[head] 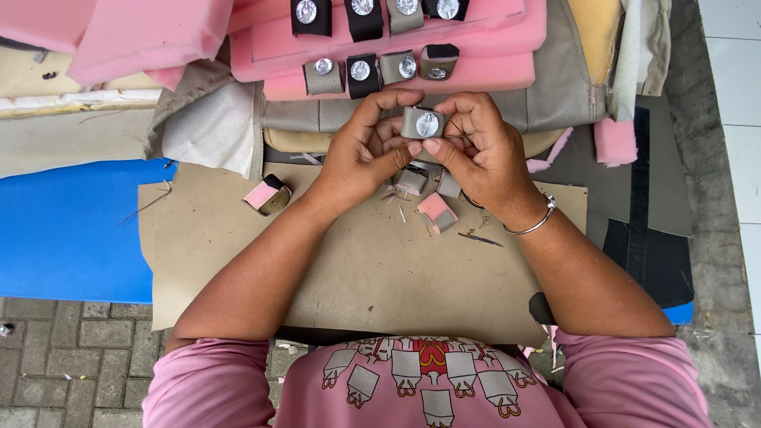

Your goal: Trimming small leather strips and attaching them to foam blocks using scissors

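Both hands hold one small grey leather-covered block with a round silver disc (422, 124) on its face. My left hand (365, 154) grips its left side with thumb and fingers. My right hand (483, 150), with a silver bangle at the wrist, pinches its right side. Just below the hands lie small pink foam blocks partly wrapped in grey (437, 212) and loose scraps on a tan sheet (357, 269). Another pink-and-black block (267, 195) lies to the left.
Beyond the hands, two rows of finished grey and black blocks with silver discs (380, 70) sit on stacked pink foam slabs (491, 47). Blue sheet (63, 230) at left, brick paving (71, 357) below, black material (650, 254) at right.
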